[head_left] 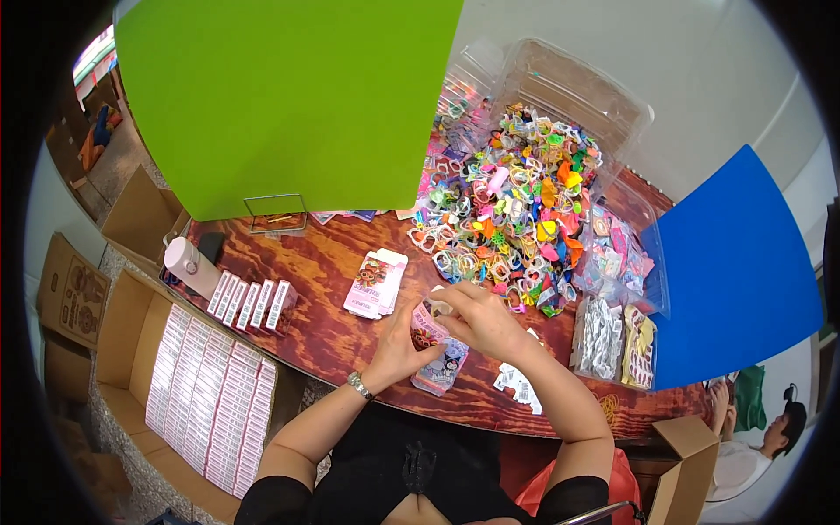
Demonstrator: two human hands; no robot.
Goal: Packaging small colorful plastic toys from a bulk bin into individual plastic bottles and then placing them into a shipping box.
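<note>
Pink box point(426, 325) is resting gripped in the left hand point(396, 348) over the table point(328, 337), the right hand point(484, 322) curling fingers at its top, that hold unclear, as colourful trinkets point(525, 210) are lying heaped beyond flattened cartons point(376, 284).

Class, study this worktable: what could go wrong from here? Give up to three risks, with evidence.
1. The left hand grips the small box while the right hand works at its top; the box might get bent.
2. The upright boxes stand near the table's edge, so a bump could topple them.
3. The loose trinket heap lies close to the right hand; pieces might get knocked about.
</note>
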